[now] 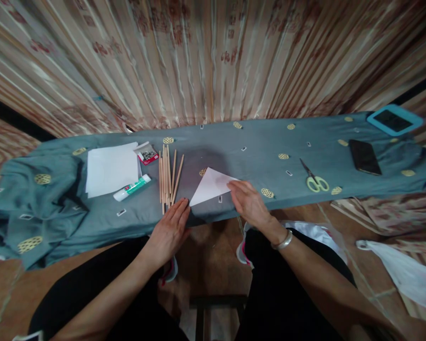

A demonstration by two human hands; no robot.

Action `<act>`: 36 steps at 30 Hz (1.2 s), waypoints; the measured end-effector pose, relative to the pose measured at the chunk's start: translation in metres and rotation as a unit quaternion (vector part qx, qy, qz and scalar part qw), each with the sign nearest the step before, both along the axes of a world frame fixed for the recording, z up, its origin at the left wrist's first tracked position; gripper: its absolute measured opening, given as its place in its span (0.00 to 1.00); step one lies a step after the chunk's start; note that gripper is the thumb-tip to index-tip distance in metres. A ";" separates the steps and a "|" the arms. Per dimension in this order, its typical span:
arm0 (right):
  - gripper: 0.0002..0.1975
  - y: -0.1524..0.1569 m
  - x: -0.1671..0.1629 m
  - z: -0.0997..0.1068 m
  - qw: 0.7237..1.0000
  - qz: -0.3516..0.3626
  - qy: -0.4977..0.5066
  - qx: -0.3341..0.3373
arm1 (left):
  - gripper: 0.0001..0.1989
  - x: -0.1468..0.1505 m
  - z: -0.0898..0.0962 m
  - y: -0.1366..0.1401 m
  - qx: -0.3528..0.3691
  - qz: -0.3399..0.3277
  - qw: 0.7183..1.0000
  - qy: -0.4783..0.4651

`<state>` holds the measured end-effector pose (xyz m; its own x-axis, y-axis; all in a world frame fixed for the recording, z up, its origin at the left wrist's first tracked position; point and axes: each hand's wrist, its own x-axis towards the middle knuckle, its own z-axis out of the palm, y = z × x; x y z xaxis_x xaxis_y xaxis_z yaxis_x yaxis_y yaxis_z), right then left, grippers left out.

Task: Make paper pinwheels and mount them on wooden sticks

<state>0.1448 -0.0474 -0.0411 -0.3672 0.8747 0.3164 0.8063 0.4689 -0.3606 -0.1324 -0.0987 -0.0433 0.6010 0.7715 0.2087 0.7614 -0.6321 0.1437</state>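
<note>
A white paper triangle [213,184], seemingly folded, lies on the cloth-covered table in front of me. My left hand [172,227] rests at its left corner, fingers stretched out and flat near the table's front edge. At the right corner, my right hand [250,203] has its fingers bent together on the paper; the thumb is mostly hidden. Several thin wooden sticks [168,175] lie just beyond my left fingertips. A silver bracelet [284,240] circles my right wrist.
To the left lie a stack of white paper [110,168], a glue stick [132,187] and a small open box of metal pieces [147,154]. Green-handled scissors [316,182], a dark phone-like object [364,157] and a blue-framed tablet [394,120] lie right. A curtain [213,61] hangs behind.
</note>
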 end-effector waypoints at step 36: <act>0.25 0.042 -0.029 0.011 0.990 -0.042 0.076 -0.109 | 0.33 0.052 0.003 0.059 -0.237 0.101 0.876 -0.408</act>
